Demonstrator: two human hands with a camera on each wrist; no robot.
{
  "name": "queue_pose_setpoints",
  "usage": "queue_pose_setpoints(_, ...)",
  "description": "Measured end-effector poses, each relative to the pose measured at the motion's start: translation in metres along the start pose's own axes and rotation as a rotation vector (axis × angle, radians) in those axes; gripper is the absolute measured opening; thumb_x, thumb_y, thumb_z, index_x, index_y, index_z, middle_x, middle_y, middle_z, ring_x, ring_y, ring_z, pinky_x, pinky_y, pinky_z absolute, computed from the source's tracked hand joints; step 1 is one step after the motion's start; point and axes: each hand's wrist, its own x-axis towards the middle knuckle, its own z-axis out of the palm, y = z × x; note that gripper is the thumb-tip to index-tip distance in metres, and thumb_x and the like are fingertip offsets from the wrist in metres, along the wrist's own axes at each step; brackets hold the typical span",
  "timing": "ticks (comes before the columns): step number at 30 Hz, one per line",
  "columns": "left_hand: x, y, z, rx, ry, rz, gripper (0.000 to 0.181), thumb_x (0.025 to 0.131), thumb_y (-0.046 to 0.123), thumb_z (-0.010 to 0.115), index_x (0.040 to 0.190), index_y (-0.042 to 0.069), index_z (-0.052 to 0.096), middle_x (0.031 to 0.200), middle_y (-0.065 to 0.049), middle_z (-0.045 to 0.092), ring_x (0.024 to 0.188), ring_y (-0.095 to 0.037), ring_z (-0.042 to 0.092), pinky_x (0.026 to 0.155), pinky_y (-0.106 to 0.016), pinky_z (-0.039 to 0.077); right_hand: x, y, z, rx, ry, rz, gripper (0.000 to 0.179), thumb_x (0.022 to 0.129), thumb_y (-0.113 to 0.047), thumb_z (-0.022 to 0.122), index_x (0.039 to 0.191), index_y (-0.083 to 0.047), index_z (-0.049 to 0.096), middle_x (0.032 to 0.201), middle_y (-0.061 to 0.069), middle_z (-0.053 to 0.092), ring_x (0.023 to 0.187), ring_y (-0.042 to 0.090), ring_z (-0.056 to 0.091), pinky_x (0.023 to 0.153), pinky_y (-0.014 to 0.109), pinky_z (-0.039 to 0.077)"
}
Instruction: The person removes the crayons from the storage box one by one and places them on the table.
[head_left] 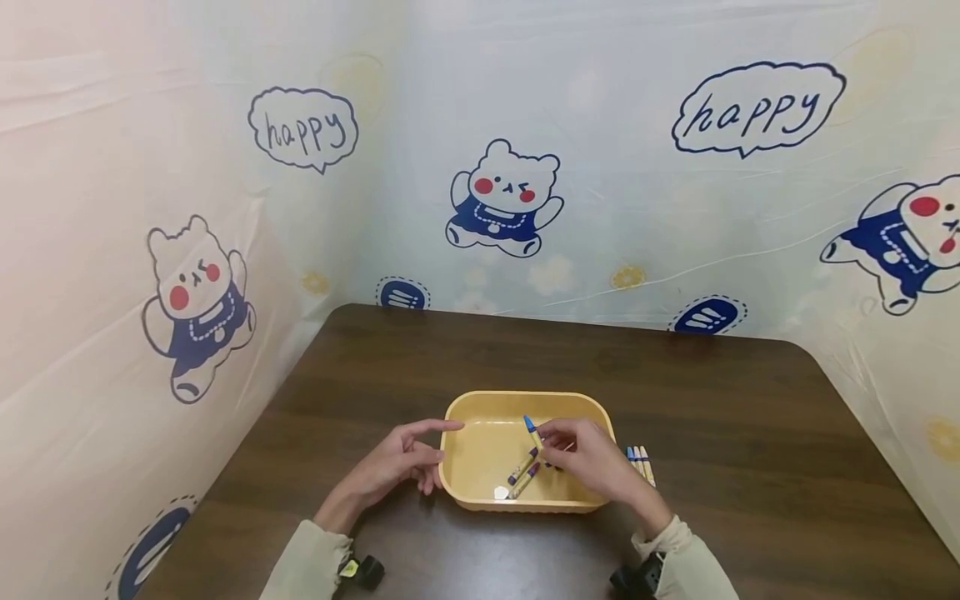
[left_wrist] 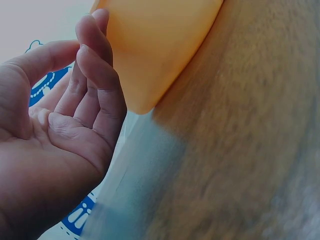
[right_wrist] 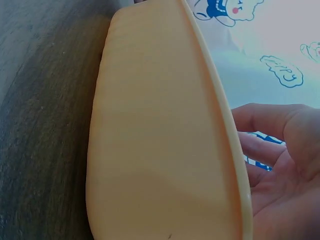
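Observation:
In the head view my right hand (head_left: 592,458) reaches over a yellow plastic bin (head_left: 525,394) and pinches a blue-tipped crayon (head_left: 532,430) between thumb and fingers. Below that crayon lie a dark-tipped crayon (head_left: 522,467) and a purplish-tipped crayon (head_left: 523,482) on the bin floor; my fingers partly hide others. At the bin's left side is my left hand (head_left: 397,462), index finger extended over the rim and thumb near the outer wall. Its fingers look loosely bent beside the bin wall (left_wrist: 155,45) in the left wrist view. The bin wall (right_wrist: 155,115) hides the right hand's fingertips and crayon in the right wrist view.
Several crayons (head_left: 640,463) lie side by side on the dark wooden table (head_left: 712,417), just right of the bin. A printed cloth (head_left: 600,208) with bears and "happy" bubbles hangs behind the table and along its sides.

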Motion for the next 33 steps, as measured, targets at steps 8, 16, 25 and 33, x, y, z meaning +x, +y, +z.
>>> queue_pose_setpoints(8,-0.003,0.002,0.000,-0.011,0.011,-0.004,0.050,0.099,0.001,0.056,0.147,-0.003,0.042,0.075,-0.012,0.071,0.058,-0.016,0.063,0.055,-0.026,0.054,0.001,-0.007,-0.004,0.021,0.068,-0.007,0.009,0.090,-0.008,0.072,0.098,-0.004,0.073,0.088,-0.001,0.069,0.080,0.012,0.064,0.072,0.026,0.055)
queue_pose_setpoints(16,-0.004,0.003,-0.003,0.000,0.017,0.000,0.050,0.099,0.001,0.056,0.146,-0.004,0.042,0.075,-0.012,0.070,0.058,-0.017,0.064,0.055,-0.026,0.055,0.001,-0.013,-0.013,0.084,0.129,-0.026,0.013,0.087,-0.005,0.075,0.099,-0.002,0.076,0.094,0.005,0.073,0.083,0.014,0.069,0.074,0.024,0.057)
queue_pose_setpoints(25,-0.003,0.003,-0.005,0.003,0.001,-0.006,0.050,0.099,0.001,0.056,0.147,-0.003,0.041,0.076,-0.013,0.071,0.059,-0.017,0.064,0.056,-0.026,0.055,-0.004,-0.014,-0.017,0.137,0.132,-0.019,0.019,0.088,-0.014,0.077,0.104,-0.004,0.077,0.098,0.005,0.075,0.087,0.016,0.070,0.077,0.025,0.057)
queue_pose_setpoints(33,0.001,-0.002,-0.002,-0.030,-0.006,-0.015,0.050,0.099,0.002,0.056,0.148,-0.001,0.041,0.077,-0.012,0.072,0.059,-0.016,0.063,0.056,-0.026,0.054,-0.019,-0.035,-0.023,0.134,0.173,0.008,0.014,0.088,-0.015,0.077,0.102,-0.011,0.077,0.097,0.002,0.075,0.086,0.014,0.070,0.076,0.026,0.058)
